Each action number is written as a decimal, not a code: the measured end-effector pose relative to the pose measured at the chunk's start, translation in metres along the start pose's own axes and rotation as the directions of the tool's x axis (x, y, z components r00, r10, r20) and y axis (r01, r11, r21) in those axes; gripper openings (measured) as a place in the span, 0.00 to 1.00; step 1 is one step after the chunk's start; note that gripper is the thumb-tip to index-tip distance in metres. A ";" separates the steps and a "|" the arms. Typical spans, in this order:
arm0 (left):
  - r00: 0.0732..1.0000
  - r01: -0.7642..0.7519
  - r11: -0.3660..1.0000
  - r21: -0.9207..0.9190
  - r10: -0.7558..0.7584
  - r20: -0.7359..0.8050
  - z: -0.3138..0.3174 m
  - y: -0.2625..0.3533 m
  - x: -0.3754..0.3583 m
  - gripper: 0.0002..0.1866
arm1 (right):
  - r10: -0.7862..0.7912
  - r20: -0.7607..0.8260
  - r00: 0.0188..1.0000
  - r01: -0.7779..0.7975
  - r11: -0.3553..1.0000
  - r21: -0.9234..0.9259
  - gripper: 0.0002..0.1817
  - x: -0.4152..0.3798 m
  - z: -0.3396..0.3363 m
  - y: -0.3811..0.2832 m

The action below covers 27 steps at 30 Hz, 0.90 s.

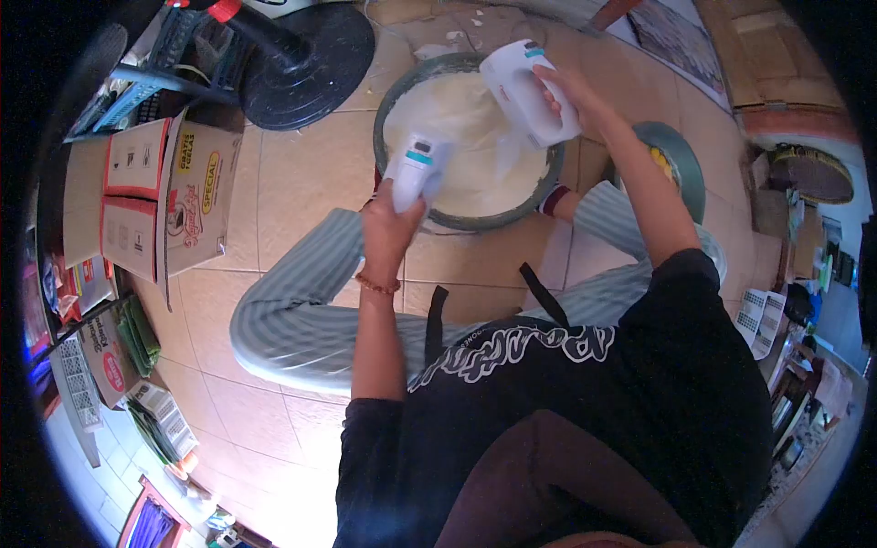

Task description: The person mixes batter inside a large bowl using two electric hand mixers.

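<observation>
Batter, pale and creamy, sits in a wide, round, dark greenish basin just ahead of both hands. The left hand grips a white hand mixer with a teal band over the basin's near left part; the right hand is closed round the handle of a second white mixer at the far right rim. Their lower ends are blurred, so how deep they reach is unclear. Lifting either one while it spins could fling batter out, and uneven pushing might slide the basin or knock the two mixers together. The basin stands on the tan tiled floor, between legs in striped trousers. Right of the hands, partly behind the forearm, is a green bowl with something yellow inside; to their left stand a printed cardboard box and, farther ahead, a round black base.
</observation>
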<state>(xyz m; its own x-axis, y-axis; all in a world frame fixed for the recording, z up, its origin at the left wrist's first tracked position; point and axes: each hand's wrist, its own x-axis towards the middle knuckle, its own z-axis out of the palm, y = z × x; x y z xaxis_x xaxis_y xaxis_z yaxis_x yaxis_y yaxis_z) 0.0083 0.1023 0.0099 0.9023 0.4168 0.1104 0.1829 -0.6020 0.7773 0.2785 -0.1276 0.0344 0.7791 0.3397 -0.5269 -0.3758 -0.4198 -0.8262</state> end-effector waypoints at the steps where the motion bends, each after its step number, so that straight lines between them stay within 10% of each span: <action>1: 1.000 0.014 0.999 0.035 -0.013 -0.014 -0.001 -0.004 0.001 0.19 | -0.001 -0.005 1.000 0.001 0.999 -0.035 0.19 -0.006 -0.006 0.008; 15: 0.997 0.081 0.994 0.069 -0.081 -0.014 -0.006 -0.006 0.016 0.16 | 0.175 0.224 0.959 0.040 0.696 -0.717 0.39 -0.151 0.028 0.082; 27: 0.994 0.113 0.994 -0.003 -0.113 -0.003 -0.010 -0.013 0.019 0.17 | 0.200 0.436 0.877 -0.046 0.940 -0.339 0.31 -0.171 0.130 0.084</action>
<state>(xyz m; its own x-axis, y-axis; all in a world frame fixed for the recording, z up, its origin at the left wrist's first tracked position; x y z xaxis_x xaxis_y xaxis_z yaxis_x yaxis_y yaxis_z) 0.0195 0.1247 0.0082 0.8748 0.4839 0.0237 0.2823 -0.5489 0.7867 0.0485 -0.1112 0.0292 0.3894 0.5809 -0.7148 -0.2188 -0.6955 -0.6844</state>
